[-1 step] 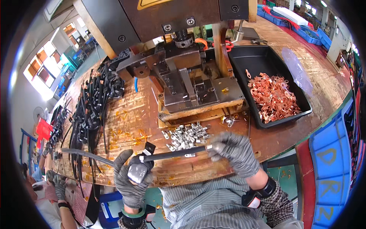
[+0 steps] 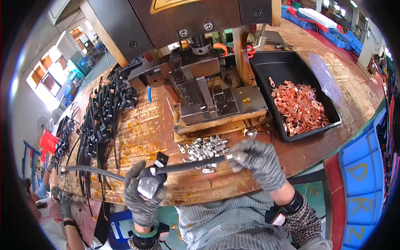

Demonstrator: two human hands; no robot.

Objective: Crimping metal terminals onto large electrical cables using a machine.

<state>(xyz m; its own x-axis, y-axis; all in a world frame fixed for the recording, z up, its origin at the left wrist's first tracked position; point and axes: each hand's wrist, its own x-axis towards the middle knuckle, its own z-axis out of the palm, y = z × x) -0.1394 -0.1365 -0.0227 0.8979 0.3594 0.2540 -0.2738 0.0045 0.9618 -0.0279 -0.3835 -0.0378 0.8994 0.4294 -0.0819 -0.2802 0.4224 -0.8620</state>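
My left hand (image 2: 144, 193), in a grey knit glove, is wrapped round a black moulded plug (image 2: 150, 185) with a shiny face and a small flat tab. A thick black cable (image 2: 192, 164) runs from the plug to the right, and another length leaves toward the left. At the cable's pale right end, my gloved right hand (image 2: 259, 163) closes its fingers; whether a small piece is between them is hidden. Just beyond the cable lies a pile of silver cable lugs (image 2: 204, 148), in front of the press (image 2: 216, 93).
A black tray (image 2: 275, 62) of copper lugs (image 2: 298, 106) stands right of the press. Bundled black cables (image 2: 98, 121) cover the table's left side. A clear plastic bag (image 2: 325, 79) lies beside the tray. At far left, another person's gloved hands (image 2: 62, 202) are at work.
The cable's right end has risen slightly, with my right hand still at it. My left hand keeps its grip on the plug, almost unmoved.
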